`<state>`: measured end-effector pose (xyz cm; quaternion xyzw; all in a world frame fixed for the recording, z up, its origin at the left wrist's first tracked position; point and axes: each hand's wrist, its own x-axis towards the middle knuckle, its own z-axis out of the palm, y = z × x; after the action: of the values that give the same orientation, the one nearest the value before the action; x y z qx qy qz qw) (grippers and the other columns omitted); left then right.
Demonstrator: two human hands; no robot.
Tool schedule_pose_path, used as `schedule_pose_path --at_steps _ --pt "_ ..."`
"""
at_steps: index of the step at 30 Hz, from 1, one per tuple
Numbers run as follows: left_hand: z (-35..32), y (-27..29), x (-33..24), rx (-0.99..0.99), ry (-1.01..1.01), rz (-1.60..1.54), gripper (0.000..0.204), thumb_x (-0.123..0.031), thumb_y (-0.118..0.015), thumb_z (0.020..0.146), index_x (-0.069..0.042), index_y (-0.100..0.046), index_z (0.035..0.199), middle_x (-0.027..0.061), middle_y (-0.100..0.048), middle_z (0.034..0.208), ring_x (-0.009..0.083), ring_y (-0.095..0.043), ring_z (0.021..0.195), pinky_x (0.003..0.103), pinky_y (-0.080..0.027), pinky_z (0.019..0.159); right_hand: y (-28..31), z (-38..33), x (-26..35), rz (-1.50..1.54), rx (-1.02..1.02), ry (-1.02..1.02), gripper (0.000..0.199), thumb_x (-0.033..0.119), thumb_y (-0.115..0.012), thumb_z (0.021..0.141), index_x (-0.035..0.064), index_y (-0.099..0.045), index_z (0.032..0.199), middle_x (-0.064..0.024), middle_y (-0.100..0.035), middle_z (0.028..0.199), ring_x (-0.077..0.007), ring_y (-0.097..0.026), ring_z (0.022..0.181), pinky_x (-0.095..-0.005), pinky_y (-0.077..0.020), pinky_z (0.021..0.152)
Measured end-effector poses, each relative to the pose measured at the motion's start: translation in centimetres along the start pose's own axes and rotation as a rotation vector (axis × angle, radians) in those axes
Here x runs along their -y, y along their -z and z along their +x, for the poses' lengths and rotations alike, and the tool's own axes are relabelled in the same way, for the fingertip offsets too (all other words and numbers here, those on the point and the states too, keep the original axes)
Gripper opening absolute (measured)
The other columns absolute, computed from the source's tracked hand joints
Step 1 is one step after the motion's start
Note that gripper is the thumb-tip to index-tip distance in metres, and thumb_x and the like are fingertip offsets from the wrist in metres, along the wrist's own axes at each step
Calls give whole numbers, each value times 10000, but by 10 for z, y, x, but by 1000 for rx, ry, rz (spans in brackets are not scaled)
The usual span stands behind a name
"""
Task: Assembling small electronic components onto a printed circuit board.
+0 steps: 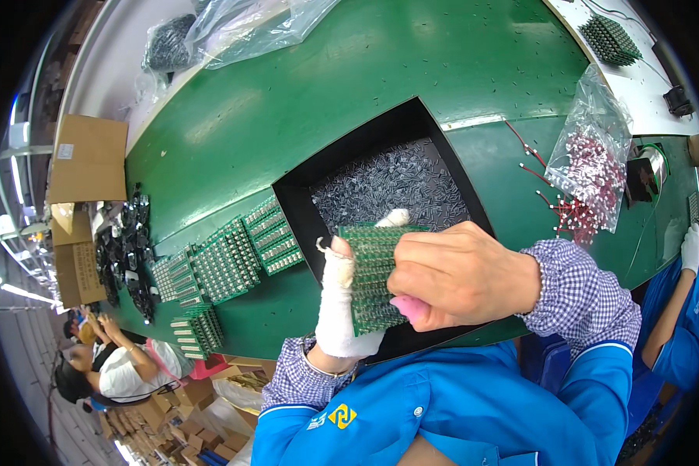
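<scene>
My left hand [339,307] wears a white glove with at least one bare fingertip. It is closed around a green circuit board panel [369,268] with rows of small parts, held tilted above a black open box [287,208]. My right hand [462,276] is bare, apart from a pink finger cover [412,309]. Its fingers are curled together over the panel's right side, and anything between them is hidden. Inside the box lies a heap of small dark tube-like pieces [388,182].
On the left stand several more circuit board panels [225,260], near a pile of black parts [132,248] and cardboard boxes [89,159]. A clear bag [590,167] of red-wired connectors lies at right. Other people [136,373] sit at left and right. Small pieces dot the green table [349,70].
</scene>
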<state>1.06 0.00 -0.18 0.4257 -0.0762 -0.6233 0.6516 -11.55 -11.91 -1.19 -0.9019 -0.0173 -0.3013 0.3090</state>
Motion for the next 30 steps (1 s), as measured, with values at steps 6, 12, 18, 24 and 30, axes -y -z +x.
schedule_pose_path --at_steps 6,12,18,24,30 --pt "0 -2 1 -52 6 -8 631 -504 -385 995 2 -436 1371 151 -532 1317 207 -561 1136 289 -446 984 -3 0 -2 70 -28 -13 155 87 -684 762 70 -562 856 -51 -521 799 -178 -518 638 -265 -380 462" --pt "-1 -4 2 -97 57 34 629 -495 -392 996 5 -427 1375 152 -521 1332 210 -559 1142 291 -443 989 -14 5 -4 -27 -96 71 174 154 -677 776 84 -530 839 -35 -490 769 -161 -484 594 -264 -353 427" --pt "0 -4 2 -100 82 16 622 -498 -394 994 3 -444 1361 155 -527 1326 212 -561 1140 293 -447 985 -1 8 2 -7 37 -10 166 113 -700 767 74 -577 872 -42 -523 792 -177 -513 628 -260 -380 472" --pt "4 -1 3 -134 -11 -30 596 -494 -401 993 -15 -474 1341 145 -563 1273 200 -586 1091 281 -482 931 0 2 -4 22 -23 3 162 111 -683 774 71 -592 902 -39 -520 792 -177 -521 647 -263 -382 478" --pt "1 10 4 -3 82 -267 554 -455 -410 1000 -33 -465 1353 123 -593 1213 181 -611 1030 255 -516 856 -8 6 -1 -128 -54 99 131 93 -650 776 74 -598 896 -38 -520 787 -174 -528 678 -263 -377 481"
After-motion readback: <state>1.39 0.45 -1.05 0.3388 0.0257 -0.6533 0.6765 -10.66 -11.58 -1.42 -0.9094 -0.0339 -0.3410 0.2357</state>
